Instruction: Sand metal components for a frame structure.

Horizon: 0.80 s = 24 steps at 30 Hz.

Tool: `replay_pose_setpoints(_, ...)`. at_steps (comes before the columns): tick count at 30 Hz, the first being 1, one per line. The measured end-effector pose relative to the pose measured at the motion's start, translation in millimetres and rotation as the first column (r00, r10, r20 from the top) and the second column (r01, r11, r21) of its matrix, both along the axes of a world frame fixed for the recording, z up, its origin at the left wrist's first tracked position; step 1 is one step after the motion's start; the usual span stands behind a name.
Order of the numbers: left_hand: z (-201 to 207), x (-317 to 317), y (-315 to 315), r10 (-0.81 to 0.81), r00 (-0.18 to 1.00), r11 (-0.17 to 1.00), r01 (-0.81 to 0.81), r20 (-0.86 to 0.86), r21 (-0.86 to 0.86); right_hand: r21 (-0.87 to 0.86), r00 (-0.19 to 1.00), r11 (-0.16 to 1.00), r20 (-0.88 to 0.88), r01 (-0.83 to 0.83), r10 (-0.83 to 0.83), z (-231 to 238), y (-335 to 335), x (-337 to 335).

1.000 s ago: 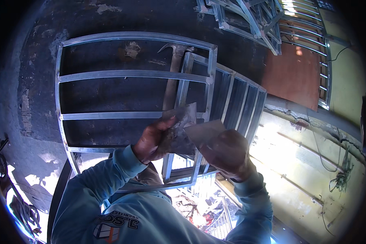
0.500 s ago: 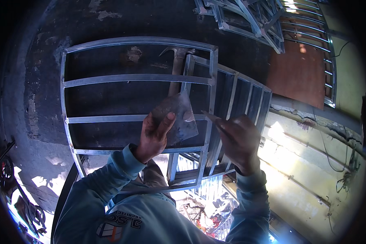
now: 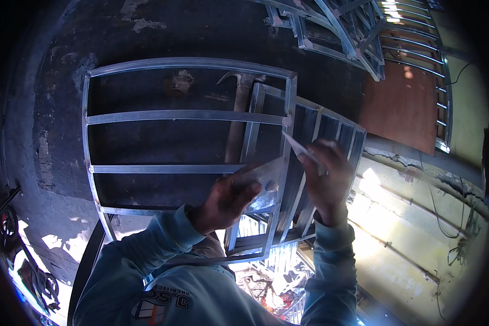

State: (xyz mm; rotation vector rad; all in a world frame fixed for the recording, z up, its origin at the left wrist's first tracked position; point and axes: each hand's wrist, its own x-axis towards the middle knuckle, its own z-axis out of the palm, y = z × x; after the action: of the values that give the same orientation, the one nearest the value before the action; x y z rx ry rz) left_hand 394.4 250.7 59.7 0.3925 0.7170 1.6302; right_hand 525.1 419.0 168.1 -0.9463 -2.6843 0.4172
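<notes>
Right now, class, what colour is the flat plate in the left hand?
Grey: the flat plate shows best in the head view, the only one here.

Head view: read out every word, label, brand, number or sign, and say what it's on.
Light blue shirt: dark lettering and an emblem on its front, which I won't copy out.
Flat grey piece in the left hand: no readable text.
</notes>
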Motion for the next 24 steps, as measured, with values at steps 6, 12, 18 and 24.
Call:
replay_pose_setpoints(6, -13, -15, -7, -0.023, 0.967, 0.996, 0.000, -0.255, -0.090, -0.713, 0.854, 0.693, -0.292, 0.105, -0.430, -42, 134, -8)
replay_pose_setpoints(12, -15, -24, -13, 0.007, 0.923, 0.990, -0.062, -0.384, -0.130, -0.727, 0.885, 0.659, -0.162, 0.192, -0.437, -89, 178, -10)
replay_pose_setpoints(18, -16, -22, -8, 0.043, 0.988, 0.984, -0.068, -0.149, -0.164, -0.721, 0.891, 0.662, -0.144, 0.204, -0.431, -108, 182, -20)
replay_pose_setpoints(24, -17, -25, -10, 0.025, 0.975, 0.982, -0.065, -0.222, -0.176, -0.745, 0.890, 0.631, -0.116, 0.215, -0.440, -94, 190, -5)
